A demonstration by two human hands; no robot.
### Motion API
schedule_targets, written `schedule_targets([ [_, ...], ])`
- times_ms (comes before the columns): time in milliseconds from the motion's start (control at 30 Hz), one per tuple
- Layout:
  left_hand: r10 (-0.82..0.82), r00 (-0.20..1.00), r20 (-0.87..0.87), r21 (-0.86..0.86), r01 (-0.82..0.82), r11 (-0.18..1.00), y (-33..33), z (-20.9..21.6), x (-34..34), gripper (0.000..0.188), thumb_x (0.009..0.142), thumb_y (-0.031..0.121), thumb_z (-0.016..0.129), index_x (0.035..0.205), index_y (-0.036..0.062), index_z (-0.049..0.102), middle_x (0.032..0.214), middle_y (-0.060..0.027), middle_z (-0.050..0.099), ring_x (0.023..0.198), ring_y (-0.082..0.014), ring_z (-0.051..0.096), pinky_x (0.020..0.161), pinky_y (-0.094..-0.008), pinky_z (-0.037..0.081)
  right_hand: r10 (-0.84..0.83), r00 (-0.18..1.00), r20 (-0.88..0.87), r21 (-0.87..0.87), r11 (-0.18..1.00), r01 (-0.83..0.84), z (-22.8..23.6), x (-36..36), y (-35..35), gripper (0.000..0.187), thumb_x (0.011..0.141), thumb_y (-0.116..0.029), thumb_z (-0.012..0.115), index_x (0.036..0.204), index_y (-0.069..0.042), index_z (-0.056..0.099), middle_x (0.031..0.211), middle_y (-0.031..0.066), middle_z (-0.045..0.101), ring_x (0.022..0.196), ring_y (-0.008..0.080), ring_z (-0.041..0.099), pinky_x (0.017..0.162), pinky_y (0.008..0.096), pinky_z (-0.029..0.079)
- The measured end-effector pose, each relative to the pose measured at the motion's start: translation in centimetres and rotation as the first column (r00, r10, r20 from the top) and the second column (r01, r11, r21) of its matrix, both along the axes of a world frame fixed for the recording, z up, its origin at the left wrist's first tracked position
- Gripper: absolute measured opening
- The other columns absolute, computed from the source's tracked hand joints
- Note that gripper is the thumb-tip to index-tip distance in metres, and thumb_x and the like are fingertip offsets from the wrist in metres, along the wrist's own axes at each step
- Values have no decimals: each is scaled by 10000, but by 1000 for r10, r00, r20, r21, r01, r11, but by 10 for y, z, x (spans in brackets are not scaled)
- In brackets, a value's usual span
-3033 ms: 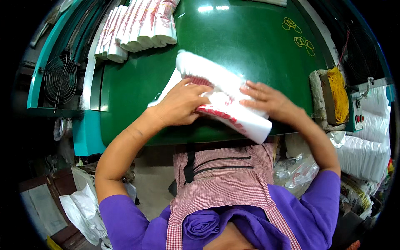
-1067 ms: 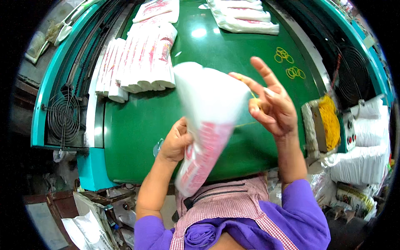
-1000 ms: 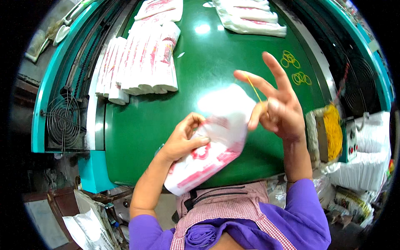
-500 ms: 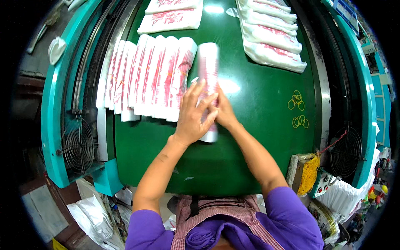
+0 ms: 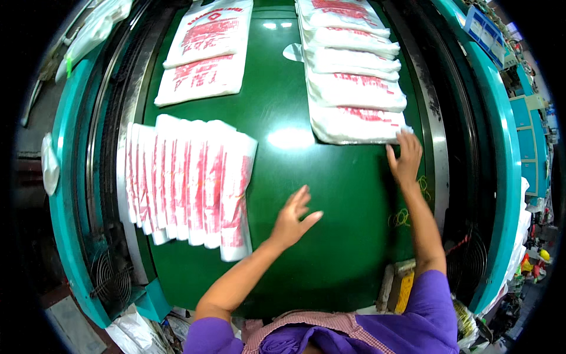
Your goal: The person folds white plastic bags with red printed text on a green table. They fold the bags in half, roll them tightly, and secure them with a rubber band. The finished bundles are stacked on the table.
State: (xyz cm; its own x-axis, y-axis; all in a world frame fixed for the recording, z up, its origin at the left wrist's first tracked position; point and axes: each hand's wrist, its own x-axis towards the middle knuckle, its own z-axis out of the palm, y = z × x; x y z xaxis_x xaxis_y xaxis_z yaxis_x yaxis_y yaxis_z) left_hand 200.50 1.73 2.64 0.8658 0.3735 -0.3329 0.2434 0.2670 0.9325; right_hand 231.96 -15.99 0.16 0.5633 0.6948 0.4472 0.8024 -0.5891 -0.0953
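My left hand [image 5: 293, 218] hovers over the green work surface [image 5: 330, 259], empty, with fingers spread and the thumb apart. At the near right corner of a stack of white plastic bags [image 5: 361, 125] with red print, the fingertips of my right hand [image 5: 405, 159] meet the plastic. A gap shows between that thumb and the fingers. To the left, a row of rolled white bags [image 5: 187, 183] with red print lies side by side, overlapping. The rightmost rolled bag [image 5: 237, 200] sits slightly askew.
Another stack of flat printed bags [image 5: 203, 79] lies at the far left. Yellow rubber bands [image 5: 401, 218] rest near the right edge, partly behind my right forearm. Teal machine rails [image 5: 65, 194] flank both sides. A yellow bundle [image 5: 404, 289] sits at the near right.
Both hands have let go of the rolled bag, which now lies at the row's right end. My right hand has moved to the right-hand stack. The view has shifted.
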Motion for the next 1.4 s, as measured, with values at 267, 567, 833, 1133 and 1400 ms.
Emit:
schedule_targets([
  [267, 664, 745, -65, -719, -496, 487, -17, -56, 263, 634, 885, 205, 672, 1404, 46, 345, 1387, -61, 448, 1265, -223, 435, 1062, -367, 338, 133, 939, 317, -154, 984, -87, 51, 189, 219, 802, 699, -275, 770, 1399, -215, 383, 1443, 159, 375, 1347, 369, 322, 1073, 504, 308],
  [567, 651, 755, -78, -855, -386, 346, 12, -59, 221, 405, 851, 101, 666, 1226, 41, 527, 1183, -48, 571, 1065, -164, 548, 959, -317, 426, 60, 997, -40, -506, 860, -72, 15, 256, 303, 511, 771, -174, 652, 1267, -125, 538, 1120, 158, 640, 1041, 360, 601, 873, 449, 481],
  [833, 433, 889, -149, -698, -405, 591, -27, -42, -13, 565, 782, 4, 661, 1309, 56, 462, 1240, -65, 546, 1167, -223, 516, 1024, -368, 395, 184, 795, -578, -471, 720, -509, 39, 54, 176, 571, 676, -321, 796, 1140, -51, 600, 1017, 183, 664, 965, 355, 631, 866, 418, 488],
  [1133, -110, 993, 52, -241, 119, 963, -6, 17, -150, 846, 697, 144, 815, 1408, 63, 364, 1364, -99, 460, 1245, -220, 462, 1056, -368, 374, 405, 278, -871, 250, 853, -458, 11, -253, 26, 557, 736, -338, 728, 1179, -40, 570, 1126, 185, 622, 1014, 338, 596, 929, 402, 455],
  [1400, -643, 754, -135, 612, 574, 544, 42, 132, -33, 582, 697, 192, 702, 1237, 41, 549, 1323, -296, 405, 1220, -448, 412, 1063, -414, 332, 601, -412, -685, 326, 758, 565, 35, -283, 69, 494, 803, -319, 680, 1182, -35, 541, 1107, 192, 620, 1004, 329, 606, 910, 409, 479],
])
